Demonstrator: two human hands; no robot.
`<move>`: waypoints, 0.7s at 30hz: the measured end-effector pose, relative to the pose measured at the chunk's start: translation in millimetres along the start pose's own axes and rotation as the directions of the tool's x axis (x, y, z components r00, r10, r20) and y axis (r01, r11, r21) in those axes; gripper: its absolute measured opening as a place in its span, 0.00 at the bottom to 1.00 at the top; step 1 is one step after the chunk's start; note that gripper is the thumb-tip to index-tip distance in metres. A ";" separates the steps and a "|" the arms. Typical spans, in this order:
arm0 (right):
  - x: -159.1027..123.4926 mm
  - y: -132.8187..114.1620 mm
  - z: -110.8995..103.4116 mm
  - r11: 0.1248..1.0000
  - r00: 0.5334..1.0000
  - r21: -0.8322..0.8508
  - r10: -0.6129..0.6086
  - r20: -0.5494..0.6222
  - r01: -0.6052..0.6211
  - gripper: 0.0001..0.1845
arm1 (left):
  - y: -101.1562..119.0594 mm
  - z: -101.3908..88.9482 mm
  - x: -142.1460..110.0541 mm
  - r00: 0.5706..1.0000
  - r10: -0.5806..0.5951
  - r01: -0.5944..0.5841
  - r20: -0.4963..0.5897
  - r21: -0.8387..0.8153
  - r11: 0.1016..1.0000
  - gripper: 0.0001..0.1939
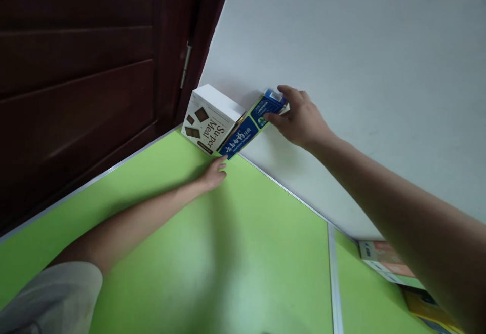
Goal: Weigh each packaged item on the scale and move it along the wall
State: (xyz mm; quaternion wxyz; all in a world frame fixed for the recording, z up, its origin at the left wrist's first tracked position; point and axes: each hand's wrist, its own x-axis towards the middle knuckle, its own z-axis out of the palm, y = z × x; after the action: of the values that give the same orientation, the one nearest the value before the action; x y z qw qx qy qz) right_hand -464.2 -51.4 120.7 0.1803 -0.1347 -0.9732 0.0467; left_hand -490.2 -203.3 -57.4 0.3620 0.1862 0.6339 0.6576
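Note:
A long blue-and-green toothpaste box (248, 127) stands tilted on the green surface, its lower end beside a white "Su-per Meal" box (207, 121). My right hand (299, 116) is closed on the upper end of the toothpaste box, thumb on the printed front and fingers behind the top. Down by the lower corner of that box, my left hand (215, 173) has its forefinger stretched to the edge; its other fingers are loosely bent and hold nothing. The white box sits in the corner, with chocolate-coloured squares printed on its face.
The green surface (266, 253) meets a pale wall (364, 71) on the right and a dark brown door (83, 91) on the left. A metal strip (334, 278) crosses the surface. More boxes (389, 260) lie at the lower right, partly behind my right forearm.

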 end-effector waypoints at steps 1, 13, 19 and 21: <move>-1.1 -1.5 -2.9 1.000 1.000 -0.004 0.017 0.001 -0.017 0.35 | 0.3 0.0 0.4 1.000 -0.003 0.003 -0.002 0.014 1.000 0.35; -141.7 -44.9 -62.1 0.959 0.929 0.145 -0.272 0.249 0.242 0.14 | 47.2 30.2 -78.3 0.972 0.090 -0.166 0.216 0.369 0.915 0.27; -307.6 -82.9 -77.3 0.928 0.638 0.279 -0.373 0.673 0.247 0.06 | 92.6 76.7 -217.4 0.530 -0.184 -0.536 0.828 0.495 0.684 0.40; -347.6 -83.9 -89.0 0.940 0.653 0.314 -0.319 0.686 0.130 0.06 | 91.6 98.5 -249.5 0.388 -0.254 -0.624 0.886 0.455 0.635 0.37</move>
State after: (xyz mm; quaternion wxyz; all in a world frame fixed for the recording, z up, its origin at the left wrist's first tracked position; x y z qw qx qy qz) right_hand -140.1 -225.1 97.7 -0.2022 0.0399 -0.9600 0.1894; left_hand -276.2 -306.1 97.3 0.4449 0.7175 0.5099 0.1650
